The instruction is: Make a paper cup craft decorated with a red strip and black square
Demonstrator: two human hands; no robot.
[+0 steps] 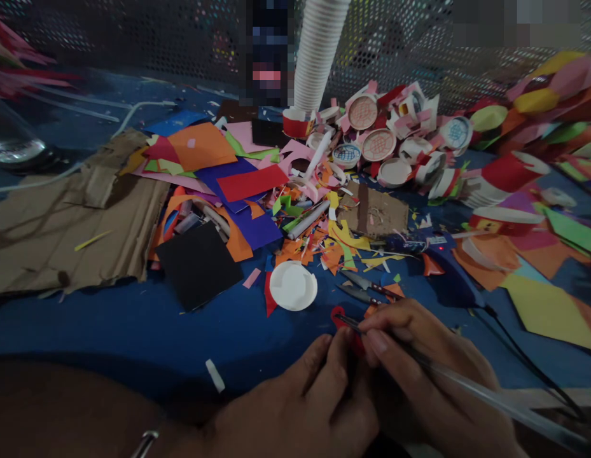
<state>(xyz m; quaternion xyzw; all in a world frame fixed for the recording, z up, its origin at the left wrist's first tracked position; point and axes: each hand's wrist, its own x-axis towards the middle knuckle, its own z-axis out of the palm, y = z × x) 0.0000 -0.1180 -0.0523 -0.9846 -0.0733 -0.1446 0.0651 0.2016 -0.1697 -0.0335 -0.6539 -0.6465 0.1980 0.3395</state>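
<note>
At the front edge of the blue table, my left hand (319, 394) pinches a small red paper piece (340, 313). My fingers cover much of it. My right hand (424, 362) grips a thin pen-like tool (460, 380) with a pale see-through shaft. Its dark, narrow tip rests on or just above the red piece; I cannot tell which. Just beyond my fingers lie scissors (364, 289), their blades pointing left. A white paper disc (294, 285) sits ahead of my left hand, partly covering a red scrap.
Coloured paper scraps (319, 245) litter the middle. Brown cardboard (76, 235) and a black square sheet (200, 266) lie left. A tall stack of white paper cups (321, 51) rises behind; cut cup pieces (378, 145) are heaped beside it. A cabled blue glue gun (448, 270) lies right.
</note>
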